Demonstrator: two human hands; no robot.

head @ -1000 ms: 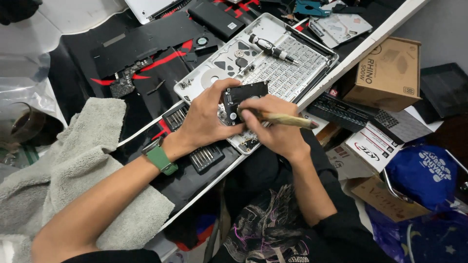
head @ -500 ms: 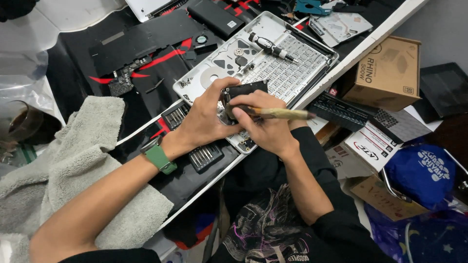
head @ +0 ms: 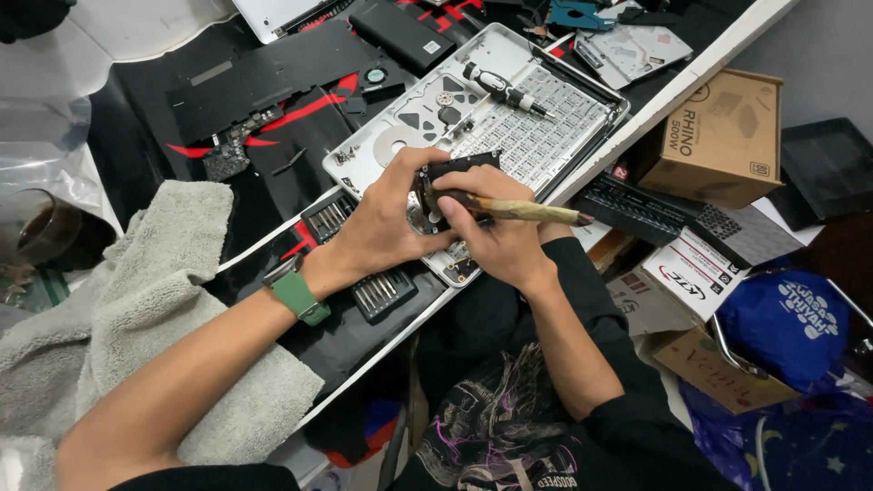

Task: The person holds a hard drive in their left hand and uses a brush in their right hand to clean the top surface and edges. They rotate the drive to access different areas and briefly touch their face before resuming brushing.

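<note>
Under both hands lies an opened laptop shell [head: 509, 118], inside up, so its parts are within reach. Left of the left arm a grey towel [head: 136, 309] is spread; a bit tray [head: 382, 293] sits just below the left wrist. The left hand [head: 386, 227] is curled closed around a small black part [head: 455, 173], seemingly steadying it above the shell. The right hand [head: 500, 241] pinches a brush [head: 523, 211] tight, its tip at that part, handle pointing right.
</note>
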